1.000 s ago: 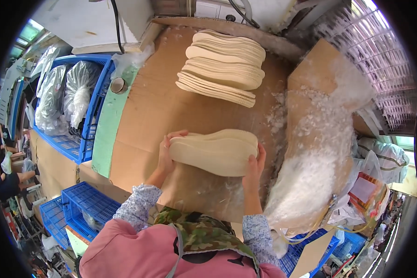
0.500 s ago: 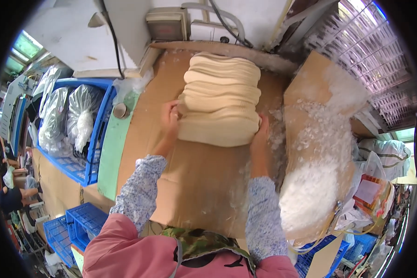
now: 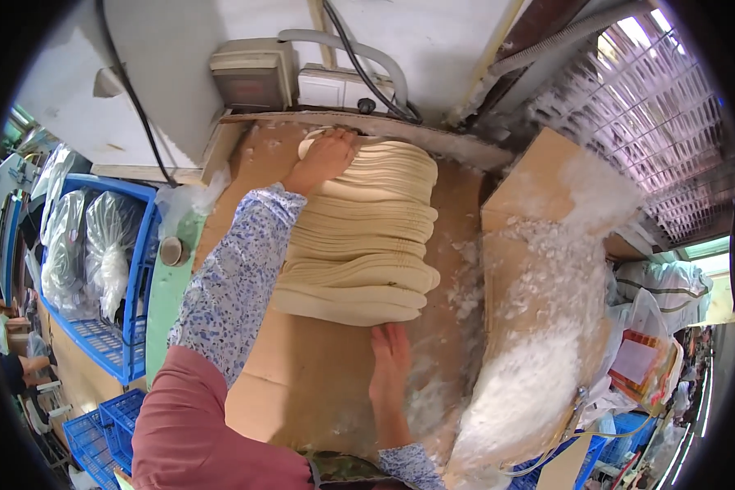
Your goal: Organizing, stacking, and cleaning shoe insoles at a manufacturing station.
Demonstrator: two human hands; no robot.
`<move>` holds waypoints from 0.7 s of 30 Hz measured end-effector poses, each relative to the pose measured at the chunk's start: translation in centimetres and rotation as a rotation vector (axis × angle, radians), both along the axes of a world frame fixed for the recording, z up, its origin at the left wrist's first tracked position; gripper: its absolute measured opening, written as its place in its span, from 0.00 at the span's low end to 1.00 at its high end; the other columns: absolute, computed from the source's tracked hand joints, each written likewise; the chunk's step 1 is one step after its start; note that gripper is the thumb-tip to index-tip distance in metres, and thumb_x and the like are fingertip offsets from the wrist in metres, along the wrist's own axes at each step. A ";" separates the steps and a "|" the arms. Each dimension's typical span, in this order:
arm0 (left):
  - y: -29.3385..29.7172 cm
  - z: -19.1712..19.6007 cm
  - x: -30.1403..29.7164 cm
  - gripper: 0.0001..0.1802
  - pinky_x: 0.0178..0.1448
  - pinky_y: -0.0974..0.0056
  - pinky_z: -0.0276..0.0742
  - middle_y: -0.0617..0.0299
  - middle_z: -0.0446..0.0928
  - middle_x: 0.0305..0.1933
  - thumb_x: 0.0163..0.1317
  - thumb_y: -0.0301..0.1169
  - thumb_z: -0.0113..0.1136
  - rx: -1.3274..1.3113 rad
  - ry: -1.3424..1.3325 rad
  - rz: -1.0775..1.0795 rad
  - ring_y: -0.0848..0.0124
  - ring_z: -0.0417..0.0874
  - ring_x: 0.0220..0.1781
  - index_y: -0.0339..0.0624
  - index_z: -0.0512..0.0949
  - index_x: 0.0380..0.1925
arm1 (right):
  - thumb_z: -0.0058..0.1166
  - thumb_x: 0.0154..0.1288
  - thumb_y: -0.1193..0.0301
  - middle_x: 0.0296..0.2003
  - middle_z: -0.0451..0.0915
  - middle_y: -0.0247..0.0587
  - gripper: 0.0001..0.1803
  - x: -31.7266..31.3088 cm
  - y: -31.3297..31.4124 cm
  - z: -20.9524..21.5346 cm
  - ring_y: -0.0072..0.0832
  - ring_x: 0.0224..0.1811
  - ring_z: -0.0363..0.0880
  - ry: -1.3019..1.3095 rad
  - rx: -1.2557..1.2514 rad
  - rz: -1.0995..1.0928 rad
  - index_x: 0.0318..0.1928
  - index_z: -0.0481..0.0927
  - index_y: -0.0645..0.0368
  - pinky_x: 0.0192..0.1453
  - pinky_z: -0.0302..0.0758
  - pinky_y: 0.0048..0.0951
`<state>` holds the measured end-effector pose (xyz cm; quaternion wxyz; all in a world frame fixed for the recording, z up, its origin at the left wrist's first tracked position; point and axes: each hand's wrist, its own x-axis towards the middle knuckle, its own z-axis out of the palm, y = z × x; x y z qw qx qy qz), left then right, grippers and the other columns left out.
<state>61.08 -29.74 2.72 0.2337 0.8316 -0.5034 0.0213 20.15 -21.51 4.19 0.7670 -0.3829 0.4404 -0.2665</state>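
Observation:
A row of cream insole-shaped pads (image 3: pixel 359 216), packed face to face, lies across the brown cardboard work surface (image 3: pixel 302 367). My left hand (image 3: pixel 328 157) reaches over the far left end of the row, its fingers bent over the farthest pads. At the near side, my right hand (image 3: pixel 390 351) has its fingers stretched out, with the tips touching the edge of the nearest pad. The left fingertips are partly hidden at the far edge. My left sleeve covers part of the row's left side.
White fluff (image 3: pixel 514 384) is heaped on a cardboard sheet (image 3: pixel 539 171) at the right. To the left, a blue crate (image 3: pixel 139 327) holds plastic-wrapped bundles. A small round cup (image 3: pixel 171 251) stands on a green strip (image 3: pixel 167 302). Beyond the surface is a wall with a switch box (image 3: pixel 253 82).
My left hand has gone from the row's left side to its far end. My right hand has left the right side and now touches the near edge. The view has shifted.

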 end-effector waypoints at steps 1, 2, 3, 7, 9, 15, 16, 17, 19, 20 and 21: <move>-0.4 -0.4 0.6 0.22 0.67 0.48 0.61 0.46 0.71 0.59 0.67 0.41 0.42 0.076 -0.065 0.085 0.48 0.67 0.63 0.39 0.76 0.50 | 0.50 0.62 0.80 0.65 0.60 0.50 0.36 0.6 -0.3 -0.1 0.39 0.64 0.67 -0.010 0.046 -0.007 0.69 0.51 0.67 0.67 0.64 0.33; -1.4 -0.5 0.6 0.22 0.67 0.48 0.61 0.46 0.71 0.59 0.67 0.41 0.42 0.073 -0.057 0.072 0.48 0.67 0.63 0.39 0.76 0.50 | 0.53 0.61 0.80 0.64 0.62 0.50 0.38 0.9 -0.8 -0.2 0.38 0.63 0.68 -0.008 0.087 -0.027 0.69 0.51 0.67 0.66 0.65 0.32; -2.1 -0.5 0.8 0.24 0.67 0.46 0.60 0.46 0.70 0.60 0.68 0.44 0.39 0.144 -0.014 0.096 0.48 0.67 0.64 0.40 0.75 0.51 | 0.53 0.61 0.80 0.64 0.62 0.50 0.38 1.2 -1.1 -0.2 0.38 0.63 0.68 -0.002 0.086 -0.037 0.69 0.51 0.67 0.66 0.65 0.32; -4.3 1.0 -0.3 0.27 0.67 0.41 0.58 0.48 0.67 0.64 0.69 0.47 0.34 0.450 -0.020 0.067 0.49 0.65 0.66 0.46 0.73 0.56 | 0.65 0.54 0.76 0.60 0.60 0.48 0.48 2.1 -2.2 0.1 0.33 0.54 0.71 0.107 -0.043 -0.035 0.69 0.48 0.63 0.52 0.75 0.28; -2.8 -0.6 2.1 0.27 0.69 0.41 0.55 0.49 0.66 0.64 0.69 0.47 0.32 0.441 -0.007 0.082 0.51 0.62 0.69 0.49 0.73 0.57 | 0.68 0.51 0.75 0.59 0.60 0.47 0.50 3.3 -1.9 0.4 0.31 0.49 0.72 0.090 -0.108 -0.030 0.69 0.49 0.62 0.49 0.76 0.27; -1.1 0.0 2.1 0.26 0.72 0.53 0.56 0.51 0.63 0.68 0.68 0.45 0.33 0.484 0.095 -0.102 0.56 0.60 0.70 0.46 0.73 0.56 | 0.76 0.42 0.69 0.58 0.60 0.44 0.61 2.9 -5.1 -0.3 0.26 0.46 0.70 0.400 -0.601 0.121 0.70 0.46 0.61 0.46 0.75 0.27; -1.0 0.1 0.9 0.26 0.72 0.53 0.56 0.51 0.63 0.68 0.68 0.45 0.33 0.494 0.102 -0.117 0.56 0.60 0.70 0.46 0.73 0.56 | 0.76 0.40 0.69 0.58 0.62 0.44 0.62 2.5 -5.4 -0.8 0.26 0.47 0.71 0.252 -0.447 0.121 0.70 0.45 0.60 0.47 0.75 0.27; -0.3 0.3 -0.4 0.24 0.69 0.50 0.59 0.50 0.67 0.64 0.68 0.44 0.35 0.429 0.126 -0.052 0.55 0.64 0.67 0.44 0.74 0.53 | 0.77 0.39 0.68 0.58 0.63 0.44 0.63 2.1 -5.3 -1.3 0.27 0.49 0.71 0.092 -0.293 0.124 0.71 0.44 0.60 0.49 0.74 0.28; 0.4 0.5 -3.4 0.23 0.65 0.48 0.63 0.48 0.71 0.59 0.68 0.43 0.36 0.369 0.155 -0.013 0.54 0.68 0.64 0.43 0.75 0.51 | 0.77 0.39 0.69 0.58 0.65 0.44 0.63 -0.3 -4.6 -2.8 0.28 0.50 0.72 0.122 -0.302 0.101 0.71 0.44 0.60 0.49 0.75 0.29; 1.4 0.7 -5.1 0.21 0.62 0.46 0.64 0.48 0.74 0.53 0.67 0.42 0.38 0.338 0.172 0.010 0.52 0.71 0.59 0.43 0.75 0.47 | 0.76 0.39 0.70 0.58 0.66 0.44 0.63 -1.7 -4.0 -3.3 0.29 0.52 0.72 0.137 -0.315 0.101 0.71 0.44 0.60 0.49 0.75 0.30; 2.4 0.7 -6.9 0.19 0.59 0.44 0.66 0.47 0.77 0.46 0.66 0.41 0.40 0.306 0.196 0.028 0.49 0.75 0.53 0.42 0.76 0.43 | 0.76 0.39 0.70 0.58 0.66 0.44 0.63 -3.6 -3.7 -3.0 0.29 0.52 0.72 0.144 -0.303 0.093 0.71 0.44 0.60 0.49 0.75 0.30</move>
